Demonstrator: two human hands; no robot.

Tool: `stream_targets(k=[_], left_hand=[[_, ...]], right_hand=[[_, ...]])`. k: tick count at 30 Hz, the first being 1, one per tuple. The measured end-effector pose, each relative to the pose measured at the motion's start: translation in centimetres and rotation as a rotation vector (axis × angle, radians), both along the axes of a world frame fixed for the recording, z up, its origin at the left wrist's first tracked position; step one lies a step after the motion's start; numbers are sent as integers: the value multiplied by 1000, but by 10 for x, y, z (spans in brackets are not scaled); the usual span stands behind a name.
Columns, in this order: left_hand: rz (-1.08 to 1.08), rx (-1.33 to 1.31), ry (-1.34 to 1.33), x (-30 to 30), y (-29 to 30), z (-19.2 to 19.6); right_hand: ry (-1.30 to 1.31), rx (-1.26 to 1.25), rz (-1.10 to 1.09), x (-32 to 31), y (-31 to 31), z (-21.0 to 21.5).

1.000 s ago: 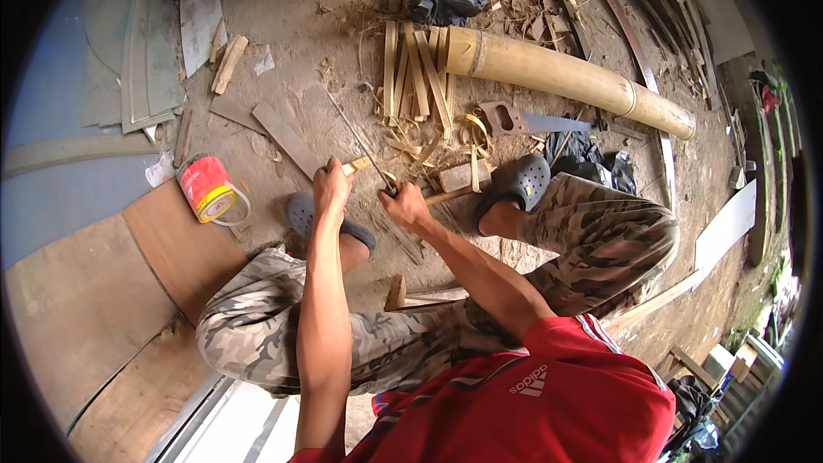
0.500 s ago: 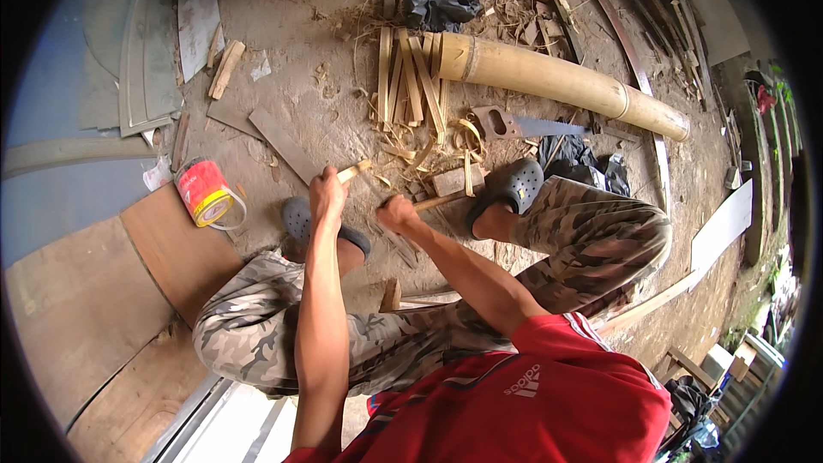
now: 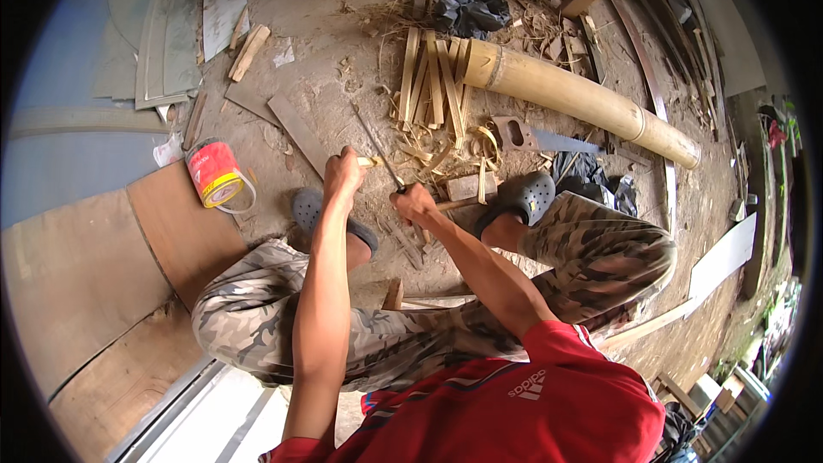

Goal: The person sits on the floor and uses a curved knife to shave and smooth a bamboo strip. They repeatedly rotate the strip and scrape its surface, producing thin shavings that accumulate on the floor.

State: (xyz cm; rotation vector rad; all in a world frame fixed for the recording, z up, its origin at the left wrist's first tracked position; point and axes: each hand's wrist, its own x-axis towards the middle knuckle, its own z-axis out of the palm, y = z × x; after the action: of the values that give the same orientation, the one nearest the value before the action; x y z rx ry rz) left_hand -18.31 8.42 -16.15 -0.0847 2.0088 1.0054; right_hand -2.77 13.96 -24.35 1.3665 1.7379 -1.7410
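My left hand is closed around a bamboo strip, whose pale end pokes out to the right. My right hand grips a knife with a long, narrow blade pointing up and left, close to the strip's end. A brown wooden rod extends right of my right hand; I cannot tell whether it is the knife's handle. Beyond my hands lies a bundle of split bamboo strips against a thick bamboo pole. Curled shavings lie near a small block between my feet.
A handsaw rests below the pole, near black plastic bags. On the left are a red and yellow can, wooden boards and a flat strip. Another black bag and timber stand at the back.
The view has shifted, so the ground appears farther right. The knife blade, blurred before, now shows clearly, angled away from me. Both hands keep their grips.
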Motion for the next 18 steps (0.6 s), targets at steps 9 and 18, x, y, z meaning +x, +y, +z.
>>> stream_targets(k=[9,18], left_hand=[[99,73,-24,-8,-6,-2],[14,74,-47,-7,-7,-3]], right_hand=[[83,143,-61,7,-21,-10],[287,132,-116,12,-17,-11]])
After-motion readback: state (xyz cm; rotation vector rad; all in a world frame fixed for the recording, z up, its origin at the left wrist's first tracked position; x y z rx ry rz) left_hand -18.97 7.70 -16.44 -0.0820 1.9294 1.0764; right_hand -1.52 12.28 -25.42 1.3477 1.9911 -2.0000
